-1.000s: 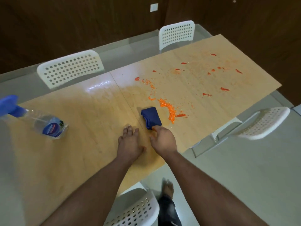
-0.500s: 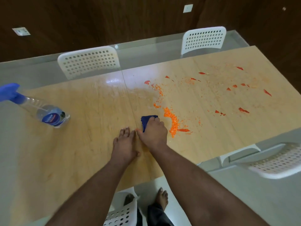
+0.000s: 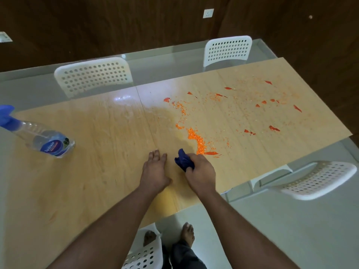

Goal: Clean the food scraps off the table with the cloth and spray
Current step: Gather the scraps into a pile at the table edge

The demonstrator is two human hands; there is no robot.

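Gripping the bunched cloth, right hand holds it just beside the scraps, cloth jutting past the fingers. Left hand lies flat on the table. Spray well left.

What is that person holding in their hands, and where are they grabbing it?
The right hand grips a bunched dark blue cloth around its near end. The left hand holds nothing, resting flat on the wooden table.
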